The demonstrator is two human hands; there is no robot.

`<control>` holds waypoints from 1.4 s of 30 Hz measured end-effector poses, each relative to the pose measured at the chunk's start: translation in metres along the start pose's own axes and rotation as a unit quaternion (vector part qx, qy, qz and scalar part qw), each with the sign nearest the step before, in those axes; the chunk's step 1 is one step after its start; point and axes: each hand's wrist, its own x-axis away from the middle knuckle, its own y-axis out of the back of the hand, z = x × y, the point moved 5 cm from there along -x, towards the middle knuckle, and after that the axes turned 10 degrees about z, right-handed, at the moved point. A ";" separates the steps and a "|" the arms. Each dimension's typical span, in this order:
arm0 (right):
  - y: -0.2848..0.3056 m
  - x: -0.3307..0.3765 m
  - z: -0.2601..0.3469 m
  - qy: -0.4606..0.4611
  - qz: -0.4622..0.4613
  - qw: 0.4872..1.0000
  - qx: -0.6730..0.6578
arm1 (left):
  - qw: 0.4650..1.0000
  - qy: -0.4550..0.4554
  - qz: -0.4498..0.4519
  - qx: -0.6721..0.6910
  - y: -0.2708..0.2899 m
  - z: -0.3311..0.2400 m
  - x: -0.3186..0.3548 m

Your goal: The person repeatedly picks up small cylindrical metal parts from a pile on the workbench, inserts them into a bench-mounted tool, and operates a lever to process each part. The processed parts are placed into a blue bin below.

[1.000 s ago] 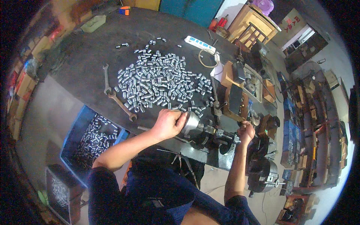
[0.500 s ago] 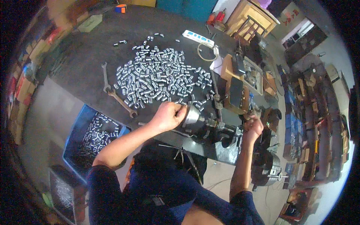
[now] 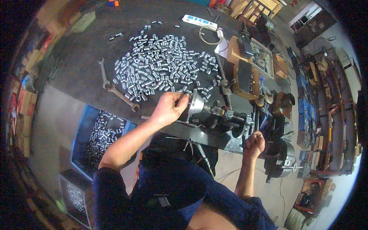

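A small dark bench machine with a bright metal chuck lies across the near edge of the workbench. My left hand is closed in a pinch against the chuck's left face; whatever its fingers hold is hidden. At the machine's right end my right hand is curled round what looks like a lever handle, mostly covered by the fingers. Beyond my left hand spreads a large heap of short shiny metal sleeves.
Two open-end wrenches lie left of the heap. A blue crate of sleeves stands below the bench's left edge. Behind sits a white power strip. A brown wooden box is at right, with a dark motor-like unit nearer me.
My right hand has moved downward at the machine's right end, staying closed. My left hand stays at the chuck. The whole view has shifted a little.
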 end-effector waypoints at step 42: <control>0.037 -0.039 -0.056 0.014 -0.034 0.999 -0.029 | 0.824 0.405 -0.124 -0.376 0.158 0.237 0.301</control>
